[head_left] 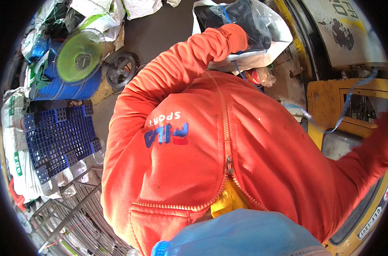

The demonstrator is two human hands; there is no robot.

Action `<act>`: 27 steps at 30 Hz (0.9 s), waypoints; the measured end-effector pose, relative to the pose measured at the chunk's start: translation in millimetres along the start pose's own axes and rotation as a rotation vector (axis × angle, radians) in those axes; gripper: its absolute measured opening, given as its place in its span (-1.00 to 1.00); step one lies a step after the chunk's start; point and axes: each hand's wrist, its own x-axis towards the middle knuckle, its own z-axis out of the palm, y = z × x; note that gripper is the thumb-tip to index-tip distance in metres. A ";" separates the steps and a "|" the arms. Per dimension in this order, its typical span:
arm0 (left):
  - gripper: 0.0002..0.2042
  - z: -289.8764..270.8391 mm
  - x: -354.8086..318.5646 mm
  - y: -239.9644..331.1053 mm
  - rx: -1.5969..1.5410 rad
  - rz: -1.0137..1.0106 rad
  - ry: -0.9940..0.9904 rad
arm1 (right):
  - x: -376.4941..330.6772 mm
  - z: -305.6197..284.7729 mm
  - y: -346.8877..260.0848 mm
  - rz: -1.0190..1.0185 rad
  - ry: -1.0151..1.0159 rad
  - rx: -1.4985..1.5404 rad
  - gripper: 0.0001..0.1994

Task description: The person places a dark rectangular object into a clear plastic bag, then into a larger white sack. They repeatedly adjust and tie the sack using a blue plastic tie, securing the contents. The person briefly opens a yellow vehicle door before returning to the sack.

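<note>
My left arm, in an orange-red sleeve (177,57), reaches up to a large white bag (281,45). Its cuff rests over the bag's near side, and the hand beyond it is hidden. Inside the bag lie dark material (209,19) and crumpled clear plastic (260,21). A thin blue strap (345,109) comes down from the bag, passes behind my jacket and loops up at the right, partly smeared by motion. My right sleeve (360,158) stretches out to the right edge, blurred, beside a yellow machine (324,94); the hand lies past the picture's edge.
Far left, a green fan (81,55) on a wheel-like base (121,70) stands before a blue drum (70,89). A blue plastic pallet (62,136) leans on white sacks (21,149). A metal rack (81,209) is at lower left. A red-and-clear packet (262,77) lies below the bag.
</note>
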 end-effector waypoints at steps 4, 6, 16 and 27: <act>-0.61 5.1 -17.9 -0.1 -0.048 -0.040 0.006 | -10.4 183.2 -43.5 0.164 -0.582 0.582 -0.68; -0.63 5.0 -23.9 0.0 -0.131 0.003 0.044 | -34.1 268.4 -67.1 0.672 -0.741 0.574 -0.62; -0.72 57.6 -44.4 4.9 0.309 0.271 0.648 | -32.4 262.0 -77.8 0.990 -0.396 1.536 -0.69; -0.74 82.3 -84.0 14.4 -1.384 0.524 0.449 | 39.1 219.4 -32.9 0.559 -0.515 1.506 -0.70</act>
